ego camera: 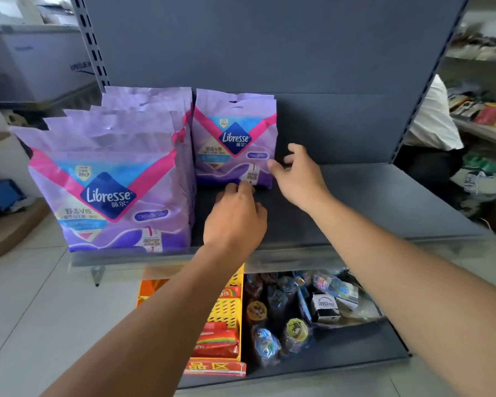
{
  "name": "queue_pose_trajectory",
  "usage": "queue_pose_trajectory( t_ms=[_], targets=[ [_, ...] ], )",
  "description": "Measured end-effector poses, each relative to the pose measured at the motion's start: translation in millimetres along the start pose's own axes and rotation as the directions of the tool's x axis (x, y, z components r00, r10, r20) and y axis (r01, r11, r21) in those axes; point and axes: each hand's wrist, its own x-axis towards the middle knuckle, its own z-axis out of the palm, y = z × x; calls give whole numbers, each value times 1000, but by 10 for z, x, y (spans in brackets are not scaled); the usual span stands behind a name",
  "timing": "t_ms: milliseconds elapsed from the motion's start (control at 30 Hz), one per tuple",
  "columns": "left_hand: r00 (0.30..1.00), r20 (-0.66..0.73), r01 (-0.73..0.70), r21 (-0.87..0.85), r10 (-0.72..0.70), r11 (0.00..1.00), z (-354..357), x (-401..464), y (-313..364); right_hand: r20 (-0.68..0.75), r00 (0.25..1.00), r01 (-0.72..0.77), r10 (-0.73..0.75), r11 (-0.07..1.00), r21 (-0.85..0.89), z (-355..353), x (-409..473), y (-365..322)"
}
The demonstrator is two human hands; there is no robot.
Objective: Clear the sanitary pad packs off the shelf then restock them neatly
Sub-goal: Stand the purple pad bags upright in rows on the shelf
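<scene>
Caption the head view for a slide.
Both hands, left hand and right hand, reach the rear pad pack on the shelf beside a full row of packs.

One head-worn camera looks forward and down, close over the shelf [355, 196], edges seemingly wide-angle-bent.

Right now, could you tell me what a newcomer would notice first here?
The purple packs stand in a row on the shelf's left side. A shorter stack stands at the back, with the left hand at its base and the right hand by its right edge. Snacks crowd the lower shelf.
</scene>
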Motion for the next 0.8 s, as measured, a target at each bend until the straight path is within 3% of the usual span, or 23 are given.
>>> queue_pose_trajectory(
  t_ms=[167,333,500,600,800],
  targets=[
    [978,-55,-205,-92,201,974,83,-284,350,-203,965,169,-166,986,-3,-555,-813,162],
    [910,11,-408,-163,415,898,387,-653,983,-327,937,85,-126,987,-138,-1193,-1480,631],
    [806,212,-523,-182,553,832,884,-976,1613,-419,908,-90,-25,963,-253,-1702,-2016,1273],
    [696,327,-587,-254,640,769,1423,-1232,2116,-493,859,-290,138,925,-246,-2057,-2385,1859],
    [512,535,-635,-291,672,716,2164,-1677,2827,-468,765,-596,443,762,-252,-2605,-2931,2628]
  ],
)
